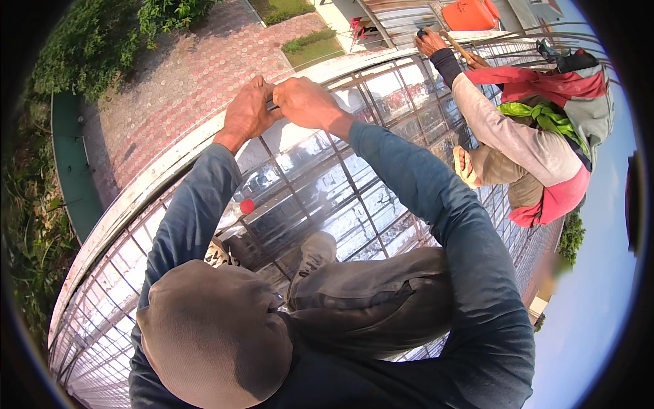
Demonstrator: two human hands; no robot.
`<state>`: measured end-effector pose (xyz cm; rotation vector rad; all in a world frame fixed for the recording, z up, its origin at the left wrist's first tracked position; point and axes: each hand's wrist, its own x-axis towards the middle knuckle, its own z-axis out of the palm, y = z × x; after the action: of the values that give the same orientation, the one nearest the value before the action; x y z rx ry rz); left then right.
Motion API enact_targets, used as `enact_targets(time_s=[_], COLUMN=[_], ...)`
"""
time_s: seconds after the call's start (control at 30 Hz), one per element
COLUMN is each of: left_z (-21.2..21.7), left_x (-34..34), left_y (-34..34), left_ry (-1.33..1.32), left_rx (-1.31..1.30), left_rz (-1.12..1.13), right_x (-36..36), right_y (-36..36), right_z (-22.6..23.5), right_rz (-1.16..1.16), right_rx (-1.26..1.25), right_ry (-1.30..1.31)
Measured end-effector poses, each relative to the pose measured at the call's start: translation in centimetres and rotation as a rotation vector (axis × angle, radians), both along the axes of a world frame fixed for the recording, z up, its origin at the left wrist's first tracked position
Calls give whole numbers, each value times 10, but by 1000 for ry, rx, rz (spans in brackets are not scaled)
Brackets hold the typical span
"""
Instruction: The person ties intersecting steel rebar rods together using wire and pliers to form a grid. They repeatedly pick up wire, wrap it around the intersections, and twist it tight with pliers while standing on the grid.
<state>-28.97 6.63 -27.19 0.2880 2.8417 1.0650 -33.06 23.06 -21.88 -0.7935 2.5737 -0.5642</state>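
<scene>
My left hand (pixel 246 112) and my right hand (pixel 304 103) meet at the outer edge of a rebar mesh (pixel 354 184), both closed with the fingertips pinched close together. Whatever they hold is too small or too hidden to make out. Beneath them runs the pale rim (pixel 180 153) of the raised deck. Shiny, silvery sheeting (pixel 259 180) lies under the bars. Nearer my legs, a clear bottle with a red cap (pixel 246 206) lies on the mesh. My bent knee (pixel 214 330) and my shoe (pixel 317 255) are below my hands.
On the right a co-worker (pixel 524 136) crouches on the mesh, gripping a wooden-handled tool (pixel 460 48). An orange container (pixel 470 15) stands beyond. Past the rim the level drops to red paving (pixel 197 68). Long bars (pixel 565 34) stick out at the upper right.
</scene>
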Motion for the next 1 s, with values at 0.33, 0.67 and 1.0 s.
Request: enact_targets(time_s=[0.33,0.67,1.0], left_z=[-11,11,-22], left_x=[11,-21,0], left_y=[14,-16,-13], left_ry=[115,385,239], left_rx=[97,-225,186], left_rz=[205,-273,201], right_x=[-37,41,29], right_y=[38,32,9], right_z=[-36,-71,-50], right_rz=[98,10,154], right_rx=[-138,-195,-261], right_ry=[227,-66,-4])
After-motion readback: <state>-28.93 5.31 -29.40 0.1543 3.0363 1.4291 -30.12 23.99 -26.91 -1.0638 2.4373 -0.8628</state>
